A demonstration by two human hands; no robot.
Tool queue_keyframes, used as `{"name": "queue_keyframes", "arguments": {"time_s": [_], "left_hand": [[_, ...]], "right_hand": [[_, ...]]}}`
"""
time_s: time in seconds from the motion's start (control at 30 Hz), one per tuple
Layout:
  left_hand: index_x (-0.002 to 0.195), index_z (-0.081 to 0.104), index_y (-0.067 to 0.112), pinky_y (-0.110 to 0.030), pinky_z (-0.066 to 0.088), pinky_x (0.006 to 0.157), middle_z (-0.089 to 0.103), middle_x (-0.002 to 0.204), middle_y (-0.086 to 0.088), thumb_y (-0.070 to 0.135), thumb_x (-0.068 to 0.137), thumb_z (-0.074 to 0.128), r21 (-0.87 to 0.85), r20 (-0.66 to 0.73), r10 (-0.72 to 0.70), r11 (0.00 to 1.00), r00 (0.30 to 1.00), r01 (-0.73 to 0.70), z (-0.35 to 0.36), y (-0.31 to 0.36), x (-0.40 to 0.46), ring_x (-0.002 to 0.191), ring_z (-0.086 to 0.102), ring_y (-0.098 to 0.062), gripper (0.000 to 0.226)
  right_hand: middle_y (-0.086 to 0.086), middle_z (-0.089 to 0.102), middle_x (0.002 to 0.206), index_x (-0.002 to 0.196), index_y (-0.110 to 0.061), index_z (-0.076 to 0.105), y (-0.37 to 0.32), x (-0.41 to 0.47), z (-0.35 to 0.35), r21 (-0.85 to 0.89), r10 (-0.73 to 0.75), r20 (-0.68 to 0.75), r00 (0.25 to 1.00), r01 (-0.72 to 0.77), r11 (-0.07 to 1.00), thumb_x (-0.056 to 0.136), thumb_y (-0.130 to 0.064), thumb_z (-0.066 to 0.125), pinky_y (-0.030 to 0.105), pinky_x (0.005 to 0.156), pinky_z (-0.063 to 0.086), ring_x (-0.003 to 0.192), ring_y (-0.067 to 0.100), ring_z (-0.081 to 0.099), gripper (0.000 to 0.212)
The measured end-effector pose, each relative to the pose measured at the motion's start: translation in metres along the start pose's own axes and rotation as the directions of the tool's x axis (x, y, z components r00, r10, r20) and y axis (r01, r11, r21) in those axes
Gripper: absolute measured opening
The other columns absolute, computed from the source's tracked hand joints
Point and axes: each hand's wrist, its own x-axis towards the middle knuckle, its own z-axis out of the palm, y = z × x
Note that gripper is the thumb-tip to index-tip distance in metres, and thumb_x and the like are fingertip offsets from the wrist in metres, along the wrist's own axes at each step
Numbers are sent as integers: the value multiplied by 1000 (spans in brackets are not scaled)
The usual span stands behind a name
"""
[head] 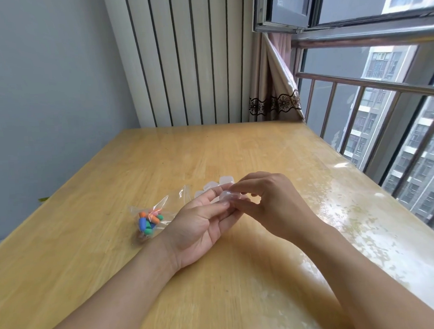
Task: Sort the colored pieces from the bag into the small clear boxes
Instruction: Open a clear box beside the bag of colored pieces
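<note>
A clear plastic bag (156,214) lies on the wooden table (115,255), holding several colored pieces (148,220) in blue, orange, green and pink. Between the two hands, above the table's middle, is one small clear box (229,196). My left hand (203,224), palm up, holds this box at its fingertips. My right hand (269,201) pinches the same box from the right with curled fingers. Just behind the hands, a few more small clear boxes (218,185) rest on the table, partly hidden by my fingers.
A glossy strip along the table's right edge (362,220) reflects the window. A metal window railing (373,122) runs close by on the right. Behind the table stand a ribbed white panel (189,66) and a curtain (272,87).
</note>
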Motion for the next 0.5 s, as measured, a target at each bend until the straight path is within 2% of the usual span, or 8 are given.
{"name": "queue_keyframes", "arguments": {"time_s": [0.1, 0.2, 0.23, 0.27, 0.3, 0.37, 0.43, 0.5], "left_hand": [[135, 51, 3, -34, 53, 103, 62, 135, -24, -5, 101, 46, 108, -80, 70, 992, 994, -61, 8, -3, -1, 127, 62, -31, 36], [123, 58, 9, -28, 60, 90, 71, 122, -15, -6, 95, 60, 383, -191, 337, 890, 922, -246, 11, -2, -4, 108, 73, -26, 32], [119, 61, 12, -29, 61, 87, 73, 117, -12, -5, 93, 64, 533, -172, 459, 788, 872, -309, 9, 0, -5, 102, 74, -23, 31], [114, 63, 14, -28, 61, 85, 74, 110, -6, -2, 91, 67, 697, -111, 580, 624, 807, -352, 5, 3, -6, 99, 75, -19, 28], [109, 66, 16, -25, 60, 83, 74, 105, 0, 0, 89, 70, 833, -14, 671, 418, 741, -363, 0, 6, -6, 97, 74, -13, 25], [102, 70, 19, -20, 57, 83, 72, 100, 10, 3, 85, 74, 950, 177, 743, 43, 646, -309, -8, 13, -5, 96, 69, -7, 24], [107, 69, 23, -23, 52, 89, 68, 107, 12, 7, 80, 78, 967, 249, 724, -145, 643, -212, -17, 22, -6, 101, 63, -8, 33], [122, 61, 29, -24, 42, 102, 56, 126, 15, 22, 74, 82, 978, 189, 632, -187, 751, -88, -26, 31, -8, 120, 50, -9, 53]], "right_hand": [[-10, 73, 90, 103, -29, 78, 6, 0, -5, -93, 17, 13, 1000, -16, 996, 91, -29, 72, 35, 67, 56, 76, 8, 65, 13], [-9, 72, 91, 94, -25, 79, 32, 3, -16, -272, 172, -94, 981, -191, 943, 84, -18, 79, 33, 67, 55, 74, 12, 66, 13], [-7, 72, 91, 92, -24, 79, 42, 2, -19, -308, 243, -141, 960, -276, 910, 82, -13, 79, 30, 67, 53, 75, 15, 67, 14], [-4, 73, 91, 90, -21, 79, 52, 0, -20, -328, 310, -179, 934, -354, 876, 81, -9, 78, 29, 68, 51, 76, 18, 67, 15], [-1, 73, 92, 90, -19, 79, 61, -4, -20, -331, 373, -203, 905, -422, 844, 81, -6, 76, 29, 69, 50, 79, 21, 67, 16], [5, 75, 94, 89, -16, 79, 75, -9, -16, -304, 481, -221, 848, -529, 793, 84, -5, 71, 32, 73, 53, 83, 26, 68, 15], [7, 75, 94, 87, -17, 79, 84, -8, -12, -264, 526, -248, 813, -580, 771, 87, -11, 70, 32, 73, 53, 83, 27, 69, 11], [6, 75, 98, 91, -18, 81, 90, -6, -11, -265, 559, -228, 797, -604, 752, 85, -13, 76, 33, 75, 55, 86, 27, 70, 9]]}}
